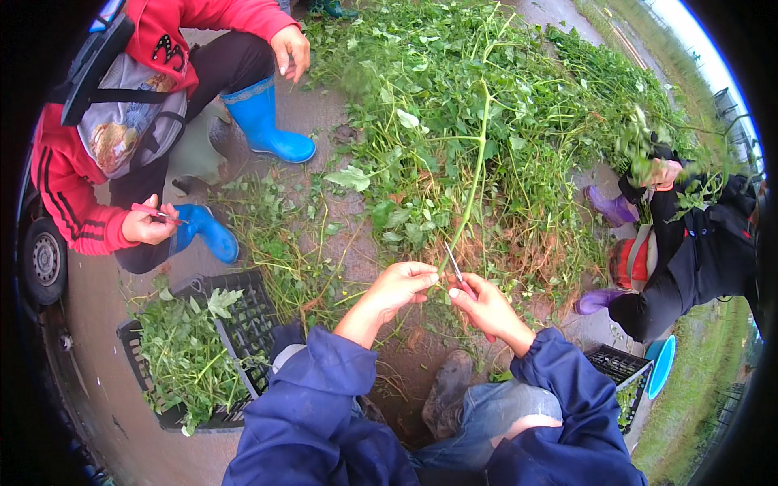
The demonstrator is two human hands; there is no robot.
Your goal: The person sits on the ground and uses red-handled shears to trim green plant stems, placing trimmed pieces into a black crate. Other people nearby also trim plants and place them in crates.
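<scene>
My left hand (pixel 401 288) pinches the lower end of a long green plant stem (pixel 480 158) between thumb and fingers. The stem runs up and away over the heap, with side shoots and a few leaves. In my right hand (pixel 483 304) is a pair of small scissors with pink-red handles (pixel 468 290). Their metal blades (pixel 453 262) point up and lie against the stem, just above my left fingertips. Whether the blades are apart is hard to tell. A large heap of leafy green vines (pixel 444 91), with brown roots (pixel 523 255) along its near side, lies beyond both hands.
A black plastic crate (pixel 228 425) with leafy cuttings (pixel 188 358) stands at lower left, another crate (pixel 614 364) and a blue basin (pixel 661 367) at right. A person in red (pixel 79 200) holds a pink-handled tool at left. A person in black (pixel 705 255) holds leafy stems at right.
</scene>
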